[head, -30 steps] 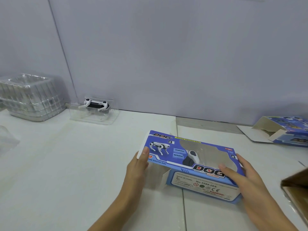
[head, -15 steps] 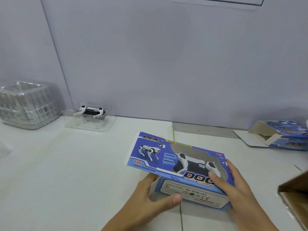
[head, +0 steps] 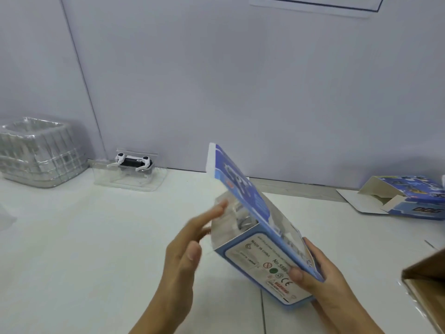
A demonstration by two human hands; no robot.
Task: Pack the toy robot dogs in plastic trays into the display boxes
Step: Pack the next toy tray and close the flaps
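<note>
A blue display box (head: pixel 262 259) is tilted up on its right end above the white table, its open left end raised. My right hand (head: pixel 322 280) grips its lower right end, thumb on the label side. My left hand (head: pixel 190 247) is beside the open end with straight fingers touching the clear plastic tray (head: pixel 228 213) that shows inside the opening. A second toy robot dog (head: pixel 133 162), white and black, lies in a clear tray (head: pixel 130 179) at the back wall.
A stack of clear plastic trays (head: pixel 38 150) stands at the far left. Another blue display box (head: pixel 414 196) lies open at the far right. A brown cardboard box corner (head: pixel 426 285) juts in at the right edge.
The box lay flat on the table and has been tipped up onto its right end. My left hand moved from under the box to its open left end.
</note>
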